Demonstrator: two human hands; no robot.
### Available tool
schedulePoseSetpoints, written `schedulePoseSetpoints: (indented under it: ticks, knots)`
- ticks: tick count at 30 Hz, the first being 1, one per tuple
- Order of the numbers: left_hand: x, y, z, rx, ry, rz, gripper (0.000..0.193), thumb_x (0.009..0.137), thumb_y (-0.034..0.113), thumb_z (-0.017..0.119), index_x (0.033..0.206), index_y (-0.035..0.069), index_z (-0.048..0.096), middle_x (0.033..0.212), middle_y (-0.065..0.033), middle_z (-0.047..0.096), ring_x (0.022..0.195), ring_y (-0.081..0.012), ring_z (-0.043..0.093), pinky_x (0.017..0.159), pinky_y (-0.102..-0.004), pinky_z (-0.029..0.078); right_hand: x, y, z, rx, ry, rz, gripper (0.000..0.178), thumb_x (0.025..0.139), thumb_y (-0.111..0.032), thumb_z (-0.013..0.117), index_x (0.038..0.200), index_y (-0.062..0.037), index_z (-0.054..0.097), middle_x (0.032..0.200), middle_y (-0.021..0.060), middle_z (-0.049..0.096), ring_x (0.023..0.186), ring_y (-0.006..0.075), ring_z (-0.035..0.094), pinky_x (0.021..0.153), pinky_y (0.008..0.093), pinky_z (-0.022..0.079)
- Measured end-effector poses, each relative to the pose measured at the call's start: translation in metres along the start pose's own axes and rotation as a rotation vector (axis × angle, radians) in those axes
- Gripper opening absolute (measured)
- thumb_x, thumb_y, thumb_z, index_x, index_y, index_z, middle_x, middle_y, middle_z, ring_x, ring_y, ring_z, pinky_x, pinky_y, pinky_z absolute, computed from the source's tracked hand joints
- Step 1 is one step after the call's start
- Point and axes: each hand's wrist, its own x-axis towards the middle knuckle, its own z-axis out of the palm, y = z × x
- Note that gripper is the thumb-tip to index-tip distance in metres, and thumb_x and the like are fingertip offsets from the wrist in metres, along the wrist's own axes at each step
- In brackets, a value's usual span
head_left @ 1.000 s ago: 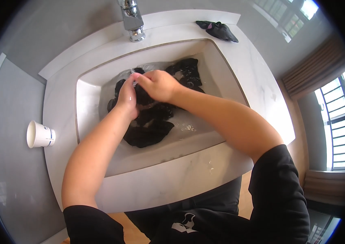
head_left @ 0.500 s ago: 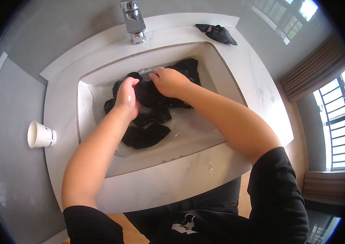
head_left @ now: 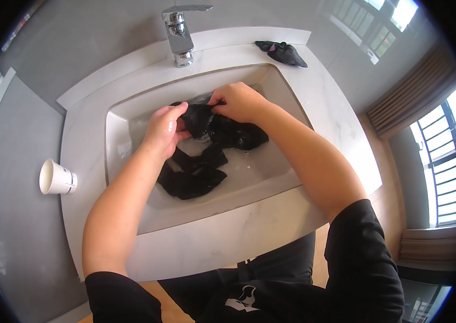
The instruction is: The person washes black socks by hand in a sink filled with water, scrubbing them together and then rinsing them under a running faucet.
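Note:
Wet black cloth lies bunched in the shallow water of a white sink [head_left: 147, 215]. My left hand [head_left: 166, 129], wet on its back, grips one end of a black cloth piece [head_left: 198, 119], thumb on top and fingers beneath. On the other side, my right hand [head_left: 240, 102] is closed on the same piece, its fingertips pinching the fabric. From there dark cloth [head_left: 244, 135] hangs down into the water. Nearer to me a second black cloth heap [head_left: 193, 182] rests on the sink bottom, touched by neither hand. Whether the pieces are joined I cannot tell.
A chrome faucet [head_left: 178, 37] stands behind the sink. On the back right of the marble counter [head_left: 341, 107] lies a crumpled black cloth [head_left: 284, 53] with a pink patch. A white paper cup [head_left: 57, 177] sits at the counter's left edge, beside a grey panel [head_left: 23, 226].
The held cloth has been gathered up and lifted, and its part on the right no longer lies spread out. My right hand has moved slightly right, and my left hand's fingers show more.

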Motion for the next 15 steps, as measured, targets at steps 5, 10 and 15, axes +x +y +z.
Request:
schedulePoseSetpoints:
  ticks: [5,10,15]
  knots:
    - [-0.001,-0.001,0.007,0.104,0.073,0.049,0.028,0.091,0.030,0.065,0.093,0.003,0.055,0.087,-0.0063,0.059,0.078,-0.0187,0.060,0.068,-0.0386,0.054,-0.006,-0.013,-0.007,-0.171,-0.013,0.131,0.023,0.080,-0.025,0.069,0.098,-0.0108,0.072,0.097,0.0108,0.069,0.092,0.0305,0.065,0.079,0.0405,0.051]
    - [0.005,-0.007,0.005,0.198,0.061,0.104,0.031,0.092,0.032,0.065,0.087,0.004,0.053,0.084,-0.0059,0.058,0.071,-0.0167,0.059,0.061,-0.0343,0.057,-0.001,-0.011,0.002,-0.356,0.172,0.091,0.030,0.081,-0.037,0.069,0.099,-0.0133,0.071,0.095,0.0105,0.070,0.091,0.0316,0.066,0.079,0.0405,0.053]
    - [0.000,-0.005,0.009,0.113,0.010,0.137,0.031,0.095,0.033,0.062,0.087,0.004,0.053,0.084,-0.0082,0.060,0.071,-0.0171,0.060,0.059,-0.0327,0.057,-0.012,-0.039,0.007,0.145,0.012,-0.087,0.044,0.074,-0.038,0.079,0.096,-0.0025,0.063,0.088,0.0122,0.066,0.084,0.0215,0.062,0.076,0.0336,0.050]
